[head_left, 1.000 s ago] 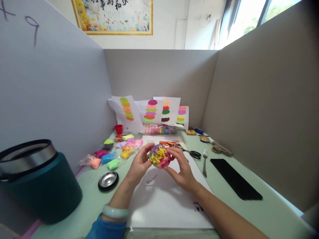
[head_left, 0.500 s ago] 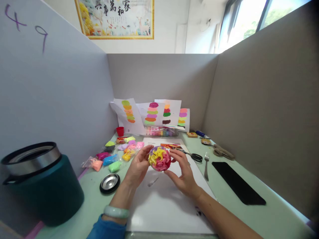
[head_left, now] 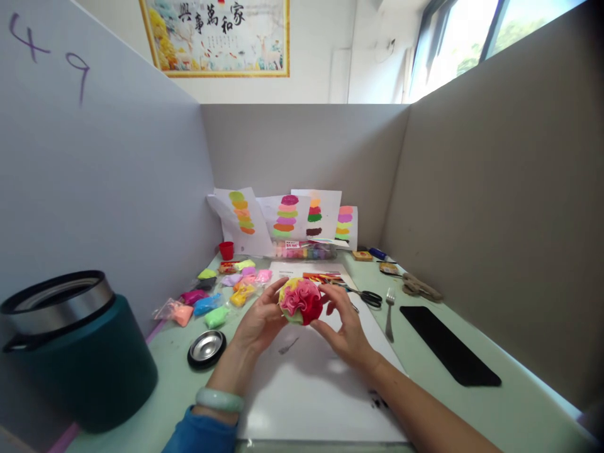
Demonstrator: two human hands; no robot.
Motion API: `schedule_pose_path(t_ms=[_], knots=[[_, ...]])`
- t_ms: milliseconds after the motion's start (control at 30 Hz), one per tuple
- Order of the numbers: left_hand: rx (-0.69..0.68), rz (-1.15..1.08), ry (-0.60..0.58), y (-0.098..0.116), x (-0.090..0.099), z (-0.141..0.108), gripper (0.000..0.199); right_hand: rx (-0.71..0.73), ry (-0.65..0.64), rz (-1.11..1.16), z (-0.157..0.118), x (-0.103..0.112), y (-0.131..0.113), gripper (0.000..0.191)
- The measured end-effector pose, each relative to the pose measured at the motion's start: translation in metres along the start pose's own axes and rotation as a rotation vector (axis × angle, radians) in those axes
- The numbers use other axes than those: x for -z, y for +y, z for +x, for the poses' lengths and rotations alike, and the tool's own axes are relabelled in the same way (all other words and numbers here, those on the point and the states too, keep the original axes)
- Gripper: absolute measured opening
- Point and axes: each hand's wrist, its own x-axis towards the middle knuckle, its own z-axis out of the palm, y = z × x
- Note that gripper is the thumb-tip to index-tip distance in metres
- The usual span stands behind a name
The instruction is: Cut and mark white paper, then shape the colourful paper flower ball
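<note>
A round ball of ruffled clay [head_left: 301, 302], pink, red and yellow with pale green below, is held up over the white board [head_left: 325, 402]. My left hand [head_left: 262, 319] grips its left side, fingers behind it and a jade-coloured bangle on the wrist. From the right, my right hand [head_left: 346, 327] holds it between thumb and fingertips. Both hands are closed around the ball. Beyond the right hand lie black-handled scissors [head_left: 370, 297] and several orange and red sticks [head_left: 325, 277].
Bagged coloured clay [head_left: 207, 304] lies at left, near a metal lid [head_left: 206, 348] and a large teal flask [head_left: 85, 358]. A fork [head_left: 389, 308], a black slab [head_left: 448, 345] and brown cloth [head_left: 419, 286] are at right. Colour-swatch sheets [head_left: 283, 220] lean against the back partition [head_left: 302, 145].
The ball has turned in my fingers: its front showed mostly yellow, pink and some purple, and now shows pink and red ruffles with pale green. The hands stay in nearly the same place.
</note>
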Motion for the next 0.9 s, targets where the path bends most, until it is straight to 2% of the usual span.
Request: schedule_pose_path(t_ms=[167, 333, 567, 700, 800, 900], knots=[[0.073, 0.075, -0.019, -0.0002, -0.0055, -0.003, 0.067, -0.039, 0.01, -0.009, -0.0006, 0.0011, 0.0029, 0.047], [0.119, 0.134, -0.039, -0.0032, -0.0051, -0.0025, 0.066, -0.021, 0.017, -0.049, 0.0007, 0.0026, -0.0018, 0.047], [0.067, 0.167, -0.248, -0.0071, -0.0023, -0.0056, 0.075, 0.037, 0.038, -0.09, 0.0024, 0.0024, -0.0034, 0.049], [0.058, 0.235, -0.189, -0.0093, -0.0039, -0.0064, 0.087, 0.059, 0.0, -0.07, 0.0008, 0.0016, -0.0043, 0.054], [0.016, 0.258, -0.15, -0.0088, -0.0064, -0.0053, 0.078, 0.071, -0.02, -0.053, -0.0009, 0.0009, -0.0052, 0.057], [-0.018, 0.231, -0.182, -0.0061, -0.009, -0.0045, 0.061, 0.086, 0.022, -0.055, -0.0018, 0.0004, -0.0051, 0.057]])
